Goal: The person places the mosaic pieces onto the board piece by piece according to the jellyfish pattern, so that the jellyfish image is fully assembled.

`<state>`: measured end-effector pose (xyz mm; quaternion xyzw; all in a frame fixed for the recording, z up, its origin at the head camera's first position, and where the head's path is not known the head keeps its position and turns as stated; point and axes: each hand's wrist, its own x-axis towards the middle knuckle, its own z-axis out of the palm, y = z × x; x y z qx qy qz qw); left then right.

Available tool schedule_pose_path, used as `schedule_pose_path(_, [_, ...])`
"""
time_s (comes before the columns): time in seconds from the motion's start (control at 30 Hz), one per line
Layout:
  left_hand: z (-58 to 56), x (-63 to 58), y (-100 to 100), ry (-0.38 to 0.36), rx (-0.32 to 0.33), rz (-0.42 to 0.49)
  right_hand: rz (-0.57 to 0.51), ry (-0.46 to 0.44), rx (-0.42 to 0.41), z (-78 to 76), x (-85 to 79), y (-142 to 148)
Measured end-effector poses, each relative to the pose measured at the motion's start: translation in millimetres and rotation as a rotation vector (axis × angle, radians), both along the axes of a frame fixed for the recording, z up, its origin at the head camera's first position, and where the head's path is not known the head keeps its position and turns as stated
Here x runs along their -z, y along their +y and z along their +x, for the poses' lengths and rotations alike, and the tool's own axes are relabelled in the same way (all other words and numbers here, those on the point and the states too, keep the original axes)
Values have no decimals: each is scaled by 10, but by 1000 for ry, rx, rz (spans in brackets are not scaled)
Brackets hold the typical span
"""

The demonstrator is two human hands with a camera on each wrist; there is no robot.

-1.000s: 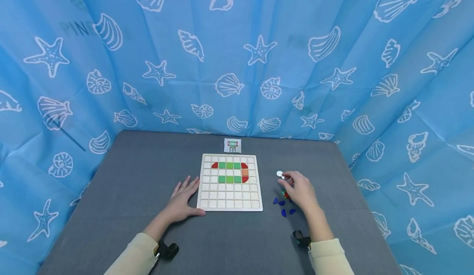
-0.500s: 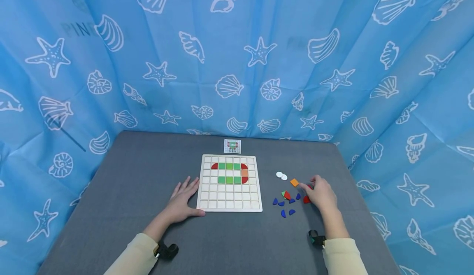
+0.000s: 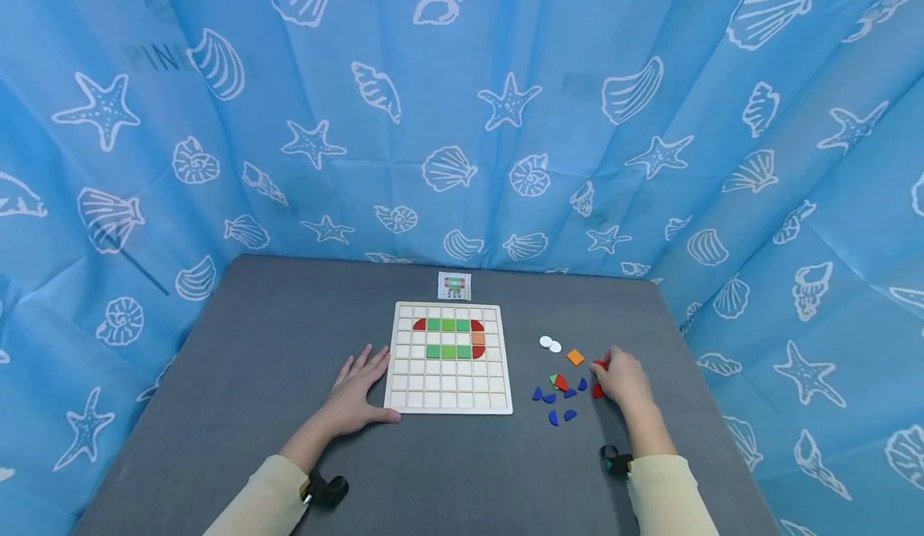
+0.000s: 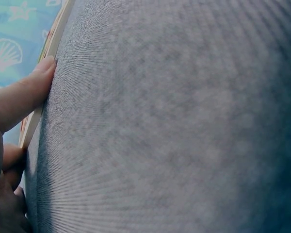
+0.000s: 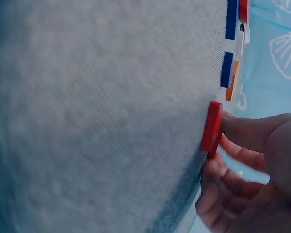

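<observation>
A square white grid board [image 3: 447,400] lies on the grey table, with green, red and orange pieces in some cells. My left hand [image 3: 354,395] rests beside its left edge, fingers spread; the thumb [image 4: 26,92] touches the board's side. At the right, my right hand [image 3: 626,379] is low over the table, thumb and fingertips pinching a red piece [image 3: 601,364]. Another red piece [image 3: 597,391] lies just below these fingertips. In the right wrist view, a red piece [image 5: 212,127] stands in front of the thumb and partly hides what the fingers hold.
Left of my right hand lie an orange square [image 3: 575,357], two white discs [image 3: 545,343], several blue half-round pieces [image 3: 553,418] and a red piece [image 3: 561,382] over a green one. A small pattern card [image 3: 454,286] lies behind the board. A blue shell-print curtain [image 3: 462,119] borders the table.
My right hand has moved right, from near the white discs to the red pieces, and its fingers have closed in on one. The orange square came into view. The left hand stays put.
</observation>
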<state>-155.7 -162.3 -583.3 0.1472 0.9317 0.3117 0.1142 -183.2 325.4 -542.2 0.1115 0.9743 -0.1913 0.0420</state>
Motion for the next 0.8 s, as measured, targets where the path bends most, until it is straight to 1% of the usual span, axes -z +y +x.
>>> schedule_pose_path(0.1, [-8,11,1,2,-2,-4,-19,30,-84,-12,20,25])
schedule_pose_path(0.17, [-13,17,0,-2,-1,-10,-36,38,-109,-9,18,41])
schedule_pose_path(0.2, [-15,17,1,-5,-1,-10,-40,33,-102,-9,13,47])
schedule_pose_path(0.33, [-16,11,3,-7,-1,-8,-23,-1,-22,-13,-5,65])
schedule_pose_path(0.4, [-14,7,4,-10,0,-7,-16,-13,1,-16,-6,62])
schedule_pose_path(0.63, [-16,18,5,-15,-1,-8,-67,-3,-46,-17,-6,-14])
schedule_pose_path(0.8, [-20,27,8,-12,-3,-9,-87,-13,2,-30,-41,-82])
